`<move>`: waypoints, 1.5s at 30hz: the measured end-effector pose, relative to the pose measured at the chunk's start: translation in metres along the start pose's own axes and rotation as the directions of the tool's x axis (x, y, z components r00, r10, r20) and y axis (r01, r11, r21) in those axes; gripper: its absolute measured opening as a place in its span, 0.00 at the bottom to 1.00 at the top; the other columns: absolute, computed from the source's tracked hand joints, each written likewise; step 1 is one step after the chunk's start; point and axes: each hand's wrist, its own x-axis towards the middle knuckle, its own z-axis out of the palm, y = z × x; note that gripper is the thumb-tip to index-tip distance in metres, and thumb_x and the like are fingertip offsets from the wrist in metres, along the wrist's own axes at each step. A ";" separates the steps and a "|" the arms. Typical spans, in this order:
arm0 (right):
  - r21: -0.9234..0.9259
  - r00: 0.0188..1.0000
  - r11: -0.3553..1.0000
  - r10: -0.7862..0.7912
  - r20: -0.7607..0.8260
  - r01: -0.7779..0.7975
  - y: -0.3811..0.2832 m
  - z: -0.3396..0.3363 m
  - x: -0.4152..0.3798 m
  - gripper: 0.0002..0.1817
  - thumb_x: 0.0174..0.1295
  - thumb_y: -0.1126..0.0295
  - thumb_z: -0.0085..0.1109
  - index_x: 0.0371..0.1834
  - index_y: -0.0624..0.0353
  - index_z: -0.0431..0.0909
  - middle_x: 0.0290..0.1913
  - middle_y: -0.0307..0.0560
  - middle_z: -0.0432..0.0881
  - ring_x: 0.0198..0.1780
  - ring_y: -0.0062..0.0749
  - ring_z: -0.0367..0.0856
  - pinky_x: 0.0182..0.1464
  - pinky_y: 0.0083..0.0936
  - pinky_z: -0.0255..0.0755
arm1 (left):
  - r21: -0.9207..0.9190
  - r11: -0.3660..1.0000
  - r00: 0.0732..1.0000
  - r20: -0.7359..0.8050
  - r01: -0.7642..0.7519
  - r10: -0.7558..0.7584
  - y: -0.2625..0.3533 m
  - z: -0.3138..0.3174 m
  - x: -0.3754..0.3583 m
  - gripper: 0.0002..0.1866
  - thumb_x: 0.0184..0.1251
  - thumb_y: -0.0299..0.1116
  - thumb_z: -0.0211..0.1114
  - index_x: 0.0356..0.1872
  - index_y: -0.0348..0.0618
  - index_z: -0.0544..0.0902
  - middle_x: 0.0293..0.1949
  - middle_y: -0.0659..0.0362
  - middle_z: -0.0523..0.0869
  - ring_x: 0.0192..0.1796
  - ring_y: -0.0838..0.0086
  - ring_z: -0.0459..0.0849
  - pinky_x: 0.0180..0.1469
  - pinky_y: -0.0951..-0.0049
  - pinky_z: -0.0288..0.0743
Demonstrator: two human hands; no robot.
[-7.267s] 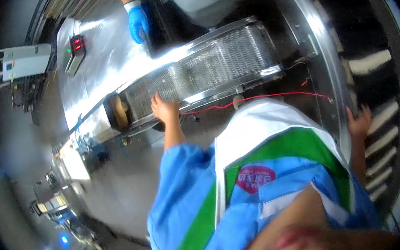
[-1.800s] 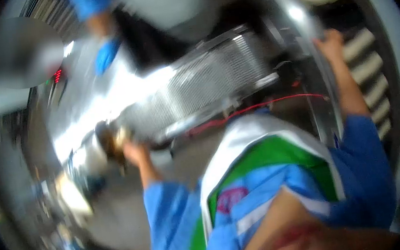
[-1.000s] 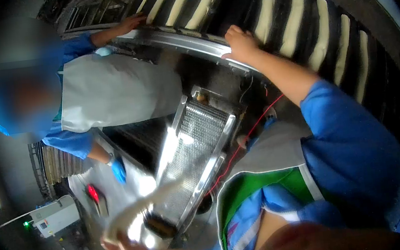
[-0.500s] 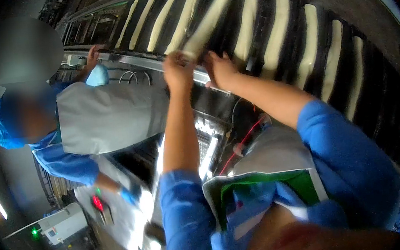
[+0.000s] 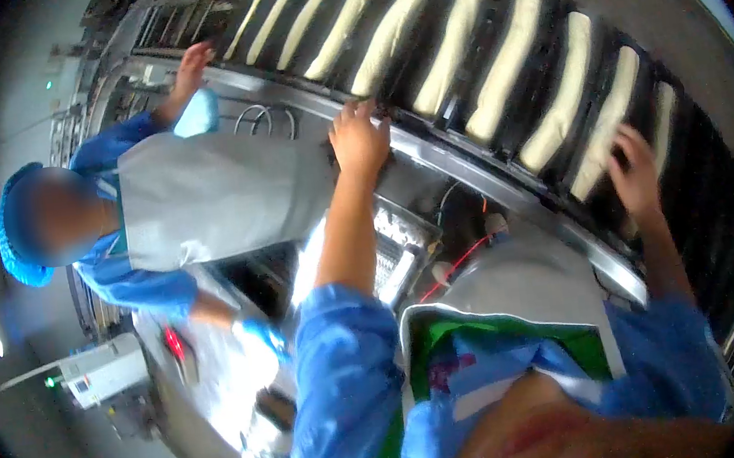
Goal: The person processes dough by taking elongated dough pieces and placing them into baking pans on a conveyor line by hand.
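Long pale dough strips lie side by side in the dark grooves of a black conveyor tray. My left hand is at the metal rail, fingers stretched toward the lower end of one strip, nothing held. On the other side, my right hand reaches over the black tray between the last two strips. Its fingers are apart and slightly bent, with the tips right beside a dough strip. A shorter-looking strip lies beyond that hand, partly hidden by it.
A co-worker in a grey apron stands at the left, one bare hand at the rail and one blue-gloved hand lower down. A shiny metal table and a grey machine lie below. Red cable runs near my apron.
My hands have let go of the dough strip they were handling, which now lies in its groove. My right hand has moved far right along the tray; my left stays near the rail.
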 end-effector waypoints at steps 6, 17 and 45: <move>-0.535 0.889 0.757 0.457 0.023 -0.375 0.085 -0.028 -0.079 0.34 0.55 0.46 0.56 0.61 0.54 0.66 0.63 0.56 0.64 0.64 0.51 0.61 0.62 0.46 0.59 | -0.125 0.992 0.991 -0.131 0.012 -0.029 -0.062 0.011 -0.129 0.23 0.48 0.34 0.67 0.49 0.48 0.78 0.55 0.49 0.75 0.57 0.54 0.71 0.60 0.58 0.63; -0.455 0.696 0.739 0.652 0.299 -0.497 0.027 0.003 -0.047 0.39 0.57 0.41 0.48 0.66 0.54 0.57 0.68 0.55 0.54 0.68 0.51 0.56 0.61 0.63 0.51 | 0.111 0.878 0.852 -0.324 0.466 -0.411 -0.151 -0.014 -0.374 0.18 0.51 0.28 0.66 0.46 0.40 0.79 0.46 0.50 0.80 0.52 0.59 0.76 0.54 0.58 0.71; -0.335 0.502 0.497 0.861 0.078 -0.801 0.136 -0.068 -0.197 0.36 0.60 0.43 0.47 0.65 0.55 0.60 0.66 0.52 0.60 0.67 0.47 0.58 0.64 0.62 0.46 | 0.370 0.683 0.750 -0.517 0.630 -0.412 -0.199 0.134 -0.469 0.20 0.60 0.37 0.59 0.50 0.35 0.76 0.47 0.47 0.80 0.49 0.60 0.79 0.51 0.64 0.73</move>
